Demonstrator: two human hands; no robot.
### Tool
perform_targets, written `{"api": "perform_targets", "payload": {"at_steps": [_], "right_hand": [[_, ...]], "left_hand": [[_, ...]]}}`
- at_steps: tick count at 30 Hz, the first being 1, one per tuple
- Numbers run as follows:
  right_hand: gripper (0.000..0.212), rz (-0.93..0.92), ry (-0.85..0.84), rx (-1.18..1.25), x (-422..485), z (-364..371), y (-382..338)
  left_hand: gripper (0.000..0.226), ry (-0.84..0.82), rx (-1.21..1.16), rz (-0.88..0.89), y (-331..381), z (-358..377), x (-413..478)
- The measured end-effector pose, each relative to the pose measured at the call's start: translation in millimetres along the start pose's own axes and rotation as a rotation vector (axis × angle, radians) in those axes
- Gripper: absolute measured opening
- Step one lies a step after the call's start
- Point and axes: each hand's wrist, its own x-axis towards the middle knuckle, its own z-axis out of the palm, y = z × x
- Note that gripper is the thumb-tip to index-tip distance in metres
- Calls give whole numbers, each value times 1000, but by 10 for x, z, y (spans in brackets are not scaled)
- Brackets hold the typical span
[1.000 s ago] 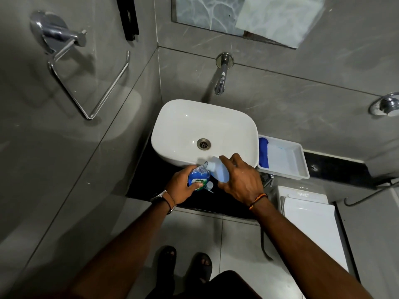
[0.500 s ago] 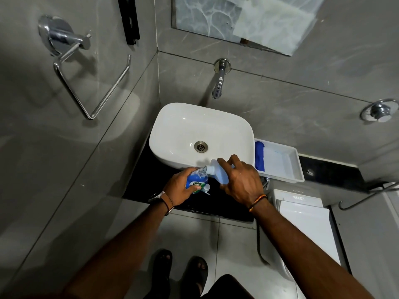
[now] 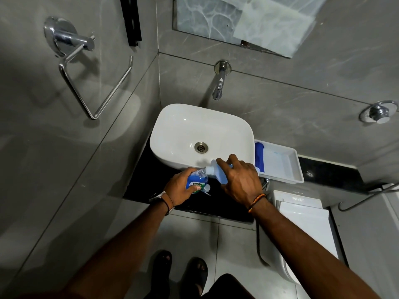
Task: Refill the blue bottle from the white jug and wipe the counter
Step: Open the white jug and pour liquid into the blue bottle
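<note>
Fingers of the left hand are curled round the blue bottle, thumb pressed on its green-and-white label, holding it upright on the black counter at the basin's six o'clock edge. Just at the bottle's four o'clock, a pale pump top lies on the counter, touching or nearly touching the bottle.

At the bottle's two o'clock, the right hand grips the white jug, with fingers wrapped over its top side. The jug is tipped over toward nine o'clock, blue liquid showing through its wall and its spout resting at the bottle's open neck.

Beyond both hands sits the white basin, with a metal drain in its floor. At the basin's three o'clock, just beside it, a white tray holds a folded blue cloth against its near-left wall. At the tray's six o'clock stands a white toilet cistern.

At the basin's twelve o'clock, a chrome tap juts from the grey tiled wall. A chrome towel ring hangs at ten o'clock, and a mirror is mounted above the tap.
</note>
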Motion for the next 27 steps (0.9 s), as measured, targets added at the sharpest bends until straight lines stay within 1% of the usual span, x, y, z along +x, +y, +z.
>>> {"api": "perform_targets", "payload": {"at_steps": [27], "right_hand": [[71, 45, -109, -27, 47, -154, -154]], "left_hand": [[59, -1, 27, -29, -73, 40, 2]]}}
